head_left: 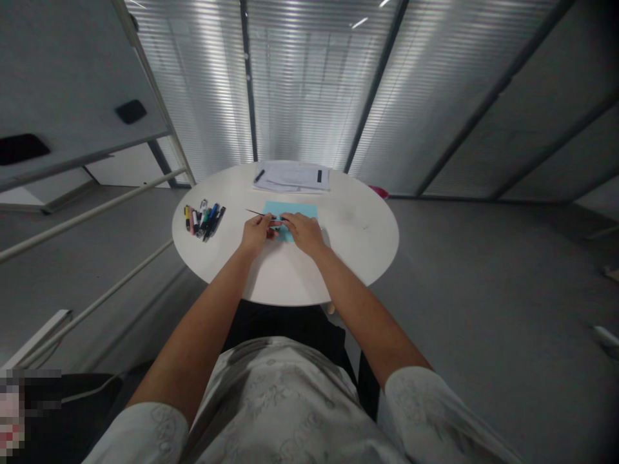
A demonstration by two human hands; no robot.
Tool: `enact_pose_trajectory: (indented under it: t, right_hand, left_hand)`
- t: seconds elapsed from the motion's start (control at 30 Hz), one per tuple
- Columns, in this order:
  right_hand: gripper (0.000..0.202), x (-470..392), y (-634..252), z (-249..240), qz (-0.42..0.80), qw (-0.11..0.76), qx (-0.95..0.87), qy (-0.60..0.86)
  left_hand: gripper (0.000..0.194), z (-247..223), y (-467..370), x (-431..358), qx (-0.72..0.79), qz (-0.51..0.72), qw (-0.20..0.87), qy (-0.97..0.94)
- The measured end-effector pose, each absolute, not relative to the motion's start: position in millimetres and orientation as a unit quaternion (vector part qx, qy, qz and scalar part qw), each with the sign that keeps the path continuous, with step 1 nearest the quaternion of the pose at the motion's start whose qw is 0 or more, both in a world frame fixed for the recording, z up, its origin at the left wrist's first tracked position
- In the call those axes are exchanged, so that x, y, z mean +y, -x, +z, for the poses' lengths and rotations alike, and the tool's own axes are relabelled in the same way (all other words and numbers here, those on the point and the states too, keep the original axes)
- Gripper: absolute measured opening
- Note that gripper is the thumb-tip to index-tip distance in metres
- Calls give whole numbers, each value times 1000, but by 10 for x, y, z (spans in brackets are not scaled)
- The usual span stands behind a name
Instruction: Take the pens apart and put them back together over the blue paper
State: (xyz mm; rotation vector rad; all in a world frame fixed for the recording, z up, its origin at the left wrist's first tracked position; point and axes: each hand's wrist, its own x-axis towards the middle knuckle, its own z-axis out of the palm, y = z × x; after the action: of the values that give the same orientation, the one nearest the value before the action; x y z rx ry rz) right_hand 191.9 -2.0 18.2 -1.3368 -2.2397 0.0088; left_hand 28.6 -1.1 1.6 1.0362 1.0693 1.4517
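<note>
Both of my hands meet over a light blue sheet of paper (pixel 307 209) on the round white table. My left hand (pixel 255 233) is closed with fingertips pinched round a slim dark pen (pixel 254 212), whose thin end sticks out up and to the left. Close by on the right, my right hand (pixel 305 231) has its fingers curled at the pen's other end, where a small dark part shows between the hands. Fingers hide most of the pen's middle.
Several markers and pens (pixel 206 220) lie in a loose bunch at the table's left. A stack of white papers (pixel 293 177) with dark items on it lies at the far edge. A whiteboard frame (pixel 159 96) stands left of the table (pixel 358 248), and blinds hang behind.
</note>
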Motion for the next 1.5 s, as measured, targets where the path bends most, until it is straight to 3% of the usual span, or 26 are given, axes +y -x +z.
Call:
enact_pose_trajectory:
  t: [0.77,1.23,1.5]
  right_hand:
    - [40,31,-1944,139,65,278,-845,452]
    - [35,91,-1885,67,119,330,-833,429]
    - [42,97,-1935,125,135,460,-751,454]
  left_hand:
    - [32,43,-252,-18,412,609,540,-409]
    - [30,19,-270,-37,424,596,466,-498]
    - [22,28,-248,-43,405,589,523,-463]
